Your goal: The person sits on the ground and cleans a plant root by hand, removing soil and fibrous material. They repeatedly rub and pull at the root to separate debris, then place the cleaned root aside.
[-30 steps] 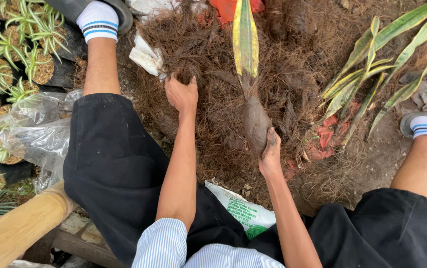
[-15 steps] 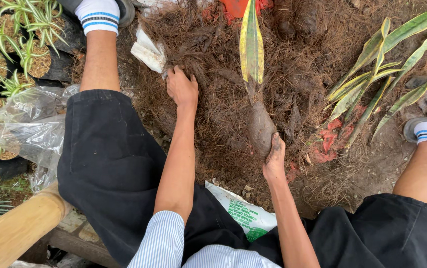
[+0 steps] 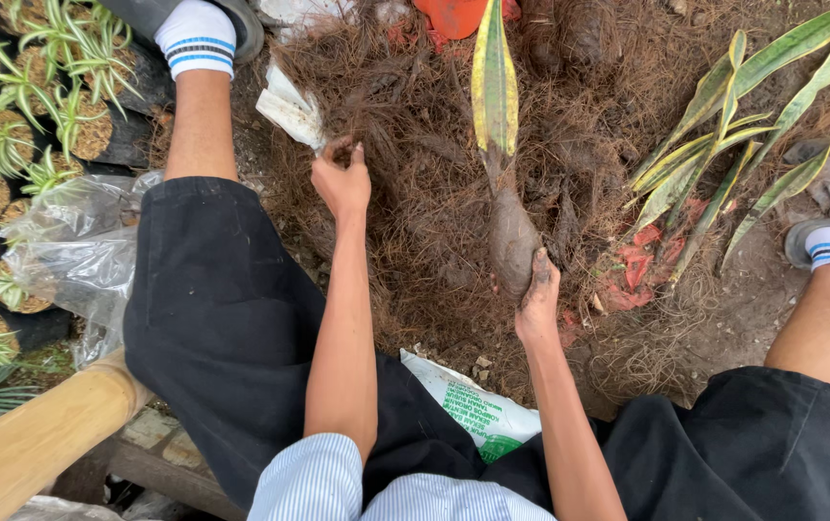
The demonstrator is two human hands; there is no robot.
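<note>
Head view: the right hand (image 3: 537, 304) is closed around the lower end of a dark, soil-caked root ball (image 3: 511, 241), holding a snake plant cutting whose yellow-edged leaf (image 3: 495, 82) stands up over the heap of brown fibre (image 3: 415, 193). The left hand (image 3: 341, 180) is pinched shut on a tuft of that fibre, close to a crumpled white wrapper (image 3: 289, 108). A white printed bag (image 3: 473, 410) lies between the knees. More snake plants (image 3: 723, 164) lie on the ground to the right; small potted spider plants (image 3: 10, 145) and clear plastic bags (image 3: 68, 251) sit to the left. Judging by the one-handed grip low down, the cutting could tip or shed soil if the grasp loosens.
</note>
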